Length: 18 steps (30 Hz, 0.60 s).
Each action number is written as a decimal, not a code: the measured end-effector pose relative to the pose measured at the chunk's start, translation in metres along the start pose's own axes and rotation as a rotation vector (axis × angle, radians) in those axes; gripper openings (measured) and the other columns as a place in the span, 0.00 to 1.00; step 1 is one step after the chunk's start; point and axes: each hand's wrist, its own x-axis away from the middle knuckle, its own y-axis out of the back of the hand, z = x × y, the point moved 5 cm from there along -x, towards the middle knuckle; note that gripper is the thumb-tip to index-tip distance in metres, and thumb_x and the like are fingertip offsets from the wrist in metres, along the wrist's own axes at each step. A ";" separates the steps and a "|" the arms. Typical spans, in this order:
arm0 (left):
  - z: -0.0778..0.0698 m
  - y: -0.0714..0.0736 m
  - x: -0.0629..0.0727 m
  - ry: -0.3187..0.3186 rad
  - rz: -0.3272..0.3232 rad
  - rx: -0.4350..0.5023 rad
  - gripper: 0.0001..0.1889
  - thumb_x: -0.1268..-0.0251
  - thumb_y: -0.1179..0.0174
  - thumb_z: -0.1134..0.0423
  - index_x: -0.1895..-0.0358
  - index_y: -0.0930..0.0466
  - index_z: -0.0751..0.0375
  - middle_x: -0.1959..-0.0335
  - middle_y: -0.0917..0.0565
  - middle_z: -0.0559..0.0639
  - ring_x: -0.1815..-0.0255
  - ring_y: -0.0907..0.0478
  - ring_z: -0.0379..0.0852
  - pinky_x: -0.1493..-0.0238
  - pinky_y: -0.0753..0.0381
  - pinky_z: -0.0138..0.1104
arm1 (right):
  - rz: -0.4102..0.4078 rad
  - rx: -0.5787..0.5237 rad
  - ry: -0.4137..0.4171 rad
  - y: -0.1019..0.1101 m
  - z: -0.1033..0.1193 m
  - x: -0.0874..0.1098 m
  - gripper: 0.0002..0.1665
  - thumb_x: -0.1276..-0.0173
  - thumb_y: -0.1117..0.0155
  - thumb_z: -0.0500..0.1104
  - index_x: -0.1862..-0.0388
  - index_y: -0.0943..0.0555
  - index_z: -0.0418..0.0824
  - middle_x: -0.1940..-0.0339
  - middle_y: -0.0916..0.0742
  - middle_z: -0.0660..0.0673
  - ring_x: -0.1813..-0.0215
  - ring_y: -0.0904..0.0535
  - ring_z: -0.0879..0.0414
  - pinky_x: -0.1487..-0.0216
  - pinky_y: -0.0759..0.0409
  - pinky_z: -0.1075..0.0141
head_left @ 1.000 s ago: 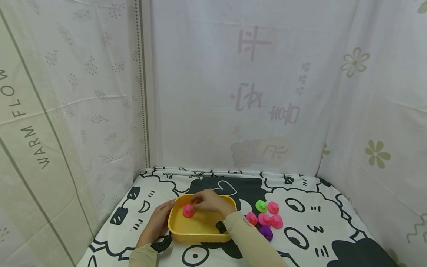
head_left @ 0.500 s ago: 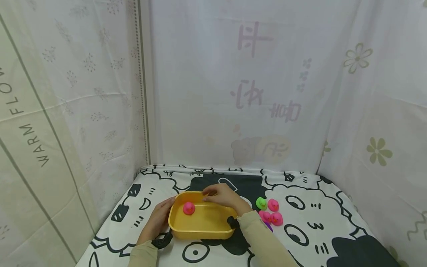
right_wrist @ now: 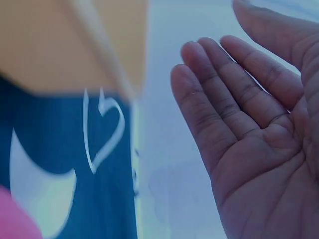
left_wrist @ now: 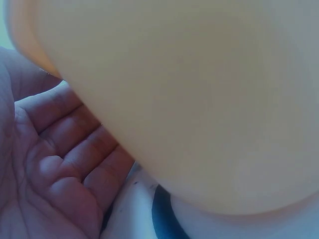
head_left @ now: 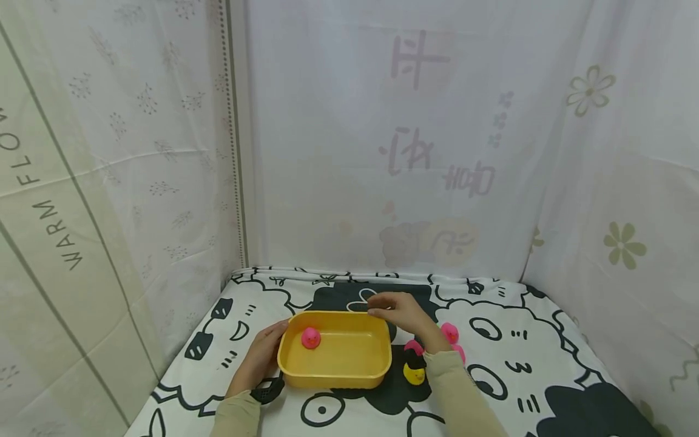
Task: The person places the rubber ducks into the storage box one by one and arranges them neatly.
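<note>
A yellow plastic tub (head_left: 335, 364) stands on the patterned cloth with one pink rubber duck (head_left: 310, 338) inside near its back left corner. My left hand (head_left: 263, 355) rests on the tub's left side; in the left wrist view its fingers (left_wrist: 70, 117) lie extended against the outer wall, their tips hidden. My right hand (head_left: 401, 311) hovers by the back right corner of the tub, holding nothing. Its fingers (right_wrist: 224, 94) are straight and the palm shows in the right wrist view. Beneath the right forearm are a yellow duck (head_left: 413, 374) and a pink duck (head_left: 413, 346).
Further pink ducks (head_left: 450, 332) lie to the right of the tub, partly covered by the right arm. White printed curtains (head_left: 327, 152) enclose the back and both sides. The black-and-white cartoon cloth (head_left: 486, 328) covers the table.
My right hand has withdrawn from the pink duck in the tub, moving right past the back right rim. The left hand stays at the tub's side.
</note>
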 end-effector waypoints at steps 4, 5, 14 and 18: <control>-0.001 -0.001 0.001 -0.002 -0.007 -0.011 0.35 0.28 0.45 0.40 0.28 0.30 0.62 0.32 0.25 0.60 0.38 0.22 0.53 0.42 0.18 0.41 | -0.096 -0.082 -0.050 0.026 -0.017 0.021 0.24 0.32 0.30 0.54 0.40 0.17 0.48 0.45 0.13 0.51 0.41 0.18 0.52 0.40 0.19 0.53; -0.001 -0.001 0.001 -0.002 -0.015 -0.027 0.34 0.27 0.46 0.40 0.29 0.29 0.62 0.32 0.25 0.60 0.38 0.22 0.53 0.42 0.18 0.41 | -0.122 -0.090 -0.059 0.032 -0.023 0.026 0.25 0.32 0.30 0.55 0.40 0.17 0.47 0.45 0.13 0.51 0.41 0.18 0.52 0.40 0.19 0.53; -0.003 0.000 0.001 -0.003 -0.018 -0.061 0.34 0.28 0.46 0.39 0.29 0.28 0.60 0.32 0.24 0.58 0.38 0.22 0.52 0.42 0.18 0.38 | -0.251 -0.024 -0.156 0.072 -0.065 0.058 0.27 0.33 0.31 0.59 0.41 0.17 0.46 0.45 0.13 0.49 0.41 0.18 0.48 0.40 0.19 0.52; -0.003 0.000 0.002 0.004 -0.023 -0.064 0.34 0.28 0.46 0.39 0.29 0.28 0.59 0.32 0.24 0.58 0.39 0.22 0.52 0.42 0.18 0.39 | -0.273 0.070 -0.209 0.084 -0.076 0.067 0.26 0.31 0.32 0.57 0.40 0.18 0.44 0.44 0.13 0.45 0.39 0.20 0.43 0.39 0.20 0.47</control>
